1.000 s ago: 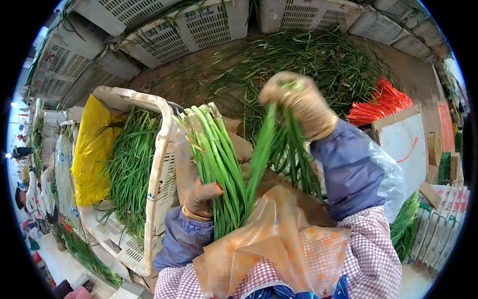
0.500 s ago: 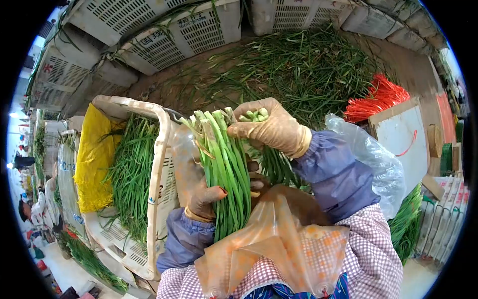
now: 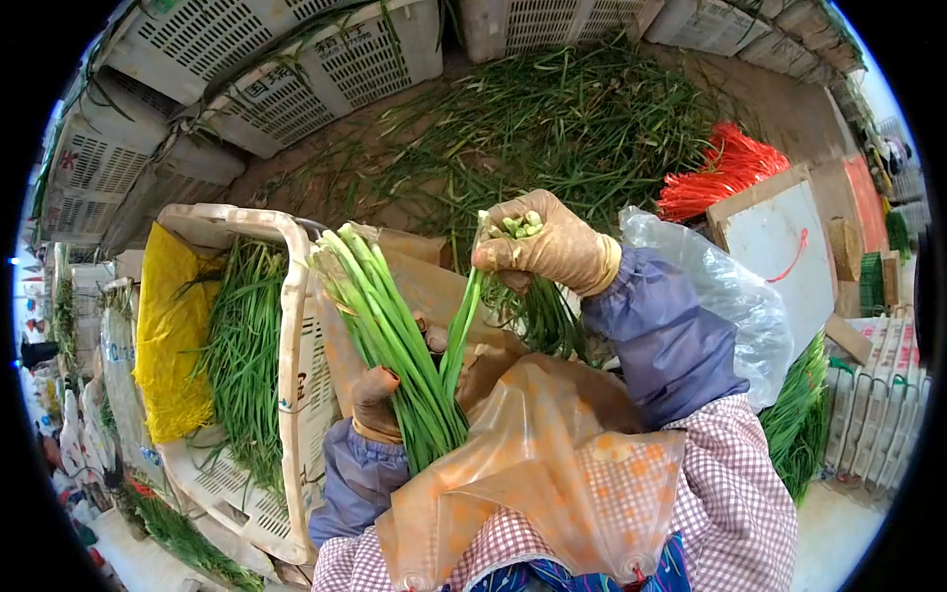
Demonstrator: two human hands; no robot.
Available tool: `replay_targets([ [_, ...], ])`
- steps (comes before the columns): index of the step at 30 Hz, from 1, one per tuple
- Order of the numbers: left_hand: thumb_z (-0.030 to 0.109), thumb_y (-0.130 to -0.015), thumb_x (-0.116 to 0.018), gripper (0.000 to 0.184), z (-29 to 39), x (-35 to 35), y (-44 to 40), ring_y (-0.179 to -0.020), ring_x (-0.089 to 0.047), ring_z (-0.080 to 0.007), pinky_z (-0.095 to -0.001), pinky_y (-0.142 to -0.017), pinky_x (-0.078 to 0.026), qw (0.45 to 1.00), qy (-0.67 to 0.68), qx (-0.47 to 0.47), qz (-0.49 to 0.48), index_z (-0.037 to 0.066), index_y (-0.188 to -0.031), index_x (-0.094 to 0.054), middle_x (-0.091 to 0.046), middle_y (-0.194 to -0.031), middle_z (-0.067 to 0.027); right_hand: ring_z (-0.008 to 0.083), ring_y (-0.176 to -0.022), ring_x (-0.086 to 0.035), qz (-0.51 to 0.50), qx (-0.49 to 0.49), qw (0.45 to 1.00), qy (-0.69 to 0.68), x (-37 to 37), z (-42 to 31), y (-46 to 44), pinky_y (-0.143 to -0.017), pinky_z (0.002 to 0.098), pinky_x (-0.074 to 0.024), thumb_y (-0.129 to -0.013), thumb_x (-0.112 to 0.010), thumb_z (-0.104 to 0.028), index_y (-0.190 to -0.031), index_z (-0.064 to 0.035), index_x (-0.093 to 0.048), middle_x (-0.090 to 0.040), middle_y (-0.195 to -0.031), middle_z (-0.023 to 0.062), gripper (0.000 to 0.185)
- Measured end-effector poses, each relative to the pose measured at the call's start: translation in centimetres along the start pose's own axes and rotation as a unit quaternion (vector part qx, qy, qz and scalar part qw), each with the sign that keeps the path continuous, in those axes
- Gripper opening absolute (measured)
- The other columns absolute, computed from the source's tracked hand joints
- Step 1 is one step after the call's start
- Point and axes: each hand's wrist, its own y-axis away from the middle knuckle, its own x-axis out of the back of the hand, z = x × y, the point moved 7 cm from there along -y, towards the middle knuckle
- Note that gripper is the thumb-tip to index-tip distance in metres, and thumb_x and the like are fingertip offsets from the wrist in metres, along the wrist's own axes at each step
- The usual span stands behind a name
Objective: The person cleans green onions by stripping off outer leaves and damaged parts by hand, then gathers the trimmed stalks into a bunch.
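My left hand (image 3: 377, 403), in a worn tan glove, is closed around a loose bunch of garlic chives (image 3: 380, 331). Their pale cut ends point up and to the left. My right hand (image 3: 538, 242), gloved too, grips a smaller bundle of chives (image 3: 520, 225) whose stem ends poke out of the fist and whose leaves hang below it. Thumb and fingers of that hand also pinch one or two stalks (image 3: 464, 331) that stand apart from the left bunch. The left fingers are partly hidden behind the stalks.
A white crate (image 3: 296, 395) holding chives and a yellow sack (image 3: 176, 345) stands on the left. Trimmed leaves (image 3: 592, 118) cover the ground ahead. Red ties (image 3: 725, 173), a white board (image 3: 779, 252) and clear plastic (image 3: 715, 291) lie on the right. Stacked crates (image 3: 335, 74) line the back.
The bunch in my left hand has tilted left and moved away from my right hand. One or two stalks are now separated from it, pinched by the right hand. The view has shifted slightly.
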Motion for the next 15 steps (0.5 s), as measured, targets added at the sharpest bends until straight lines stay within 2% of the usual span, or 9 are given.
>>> replay_targets([
  [2,0.017,-0.064,-0.070,0.068,0.4,1.2,0.5,-0.094,-0.058,-0.0314,-0.0418,-0.084,-0.050,0.999,-0.004,-0.025,0.048,0.005,-0.126,-0.045,-0.053,-0.111,-0.0123,0.0074,-0.047,-0.048,0.002,-0.004,1.000,0.011,0.3,-0.2,0.2,-0.043,0.0221,-0.0394,-0.076,-0.073,-0.017,-0.076,-0.0020,-0.064,-0.055,-0.059,0.0003,0.017],
  [5,0.014,-0.066,-0.069,0.065,0.4,0.0,0.1,-0.088,-0.058,-0.0295,-0.0405,-0.077,-0.051,0.999,-0.009,-0.039,0.024,0.006,-0.126,-0.046,-0.053,-0.111,-0.0117,0.0055,-0.051,-0.050,0.000,-0.012,0.999,0.039,0.8,-0.3,0.3,-0.044,0.0207,-0.0416,-0.075,-0.074,-0.018,-0.079,-0.0025,-0.066,-0.057,-0.061,-0.0010,0.018],
  [6,0.011,-0.068,-0.067,0.063,0.5,-0.2,0.1,-0.083,-0.057,-0.0288,-0.0390,-0.073,-0.052,0.997,-0.024,-0.045,0.058,0.007,-0.127,-0.046,-0.053,-0.110,-0.0115,0.0057,-0.052,-0.051,-0.001,-0.005,0.998,0.062,1.0,-0.5,0.4,-0.045,0.0206,-0.0425,-0.075,-0.074,-0.017,-0.080,-0.0027,-0.066,-0.057,-0.062,-0.0008,0.016],
  [8,0.011,-0.068,-0.067,0.062,0.3,0.3,0.1,-0.083,-0.057,-0.0289,-0.0379,-0.072,-0.052,0.998,-0.019,-0.022,0.063,0.008,-0.126,-0.046,-0.053,-0.109,-0.0112,0.0058,-0.054,-0.052,0.001,0.001,0.996,0.084,1.7,-0.7,0.4,-0.046,0.0205,-0.0433,-0.076,-0.073,-0.015,-0.080,-0.0029,-0.066,-0.058,-0.063,-0.0007,0.015],
  [10,0.010,-0.069,-0.067,0.061,0.1,0.8,0.3,-0.083,-0.057,-0.0290,-0.0368,-0.071,-0.052,0.997,-0.015,0.000,0.069,0.008,-0.126,-0.046,-0.054,-0.108,-0.0109,0.0064,-0.056,-0.053,0.093,0.052,0.979,0.173,4.2,-1.4,0.2,-0.048,0.0212,-0.0452,-0.077,-0.070,-0.011,-0.082,-0.0028,-0.066,-0.061,-0.067,-0.0001,0.011],
  [11,0.010,-0.069,-0.067,0.060,0.2,1.0,0.3,-0.082,-0.057,-0.0290,-0.0364,-0.071,-0.052,0.997,-0.030,-0.006,0.065,0.008,-0.125,-0.047,-0.055,-0.108,-0.0110,0.0071,-0.060,-0.054,0.163,0.063,0.976,0.127,6.8,-1.4,0.2,-0.053,0.0213,-0.0478,-0.079,-0.067,-0.008,-0.084,-0.0031,-0.066,-0.062,-0.072,0.0013,0.007],
  [13,0.010,-0.069,-0.068,0.059,0.3,0.8,0.4,-0.082,-0.057,-0.0290,-0.0360,-0.070,-0.052,0.997,-0.044,-0.014,0.061,0.009,-0.125,-0.047,-0.056,-0.107,-0.0111,0.0091,-0.059,-0.058,0.364,0.146,0.900,0.188,10.9,-2.8,1.6,-0.052,0.0211,-0.0473,-0.081,-0.066,-0.010,-0.087,-0.0054,-0.067,-0.064,-0.073,0.0020,0.008],
  [14,0.011,-0.069,-0.068,0.059,0.3,0.6,0.4,-0.082,-0.057,-0.0287,-0.0361,-0.070,-0.052,0.996,-0.059,-0.014,0.072,0.009,-0.124,-0.048,-0.057,-0.107,-0.0113,0.0091,-0.059,-0.058,0.362,0.145,0.901,0.188,10.4,-2.7,1.5,-0.052,0.0211,-0.0473,-0.081,-0.066,-0.010,-0.087,-0.0054,-0.067,-0.064,-0.073,0.0020,0.008],
  [15,0.011,-0.068,-0.069,0.059,0.3,0.4,0.2,-0.082,-0.056,-0.0285,-0.0362,-0.070,-0.051,0.994,-0.073,-0.015,0.083,0.008,-0.123,-0.048,-0.057,-0.107,-0.0115,0.0115,-0.070,-0.060,0.331,0.214,0.897,0.197,9.0,-3.7,1.8,-0.062,0.0231,-0.0489,-0.081,-0.065,-0.009,-0.094,-0.0055,-0.067,-0.066,-0.082,0.0034,0.013],
])
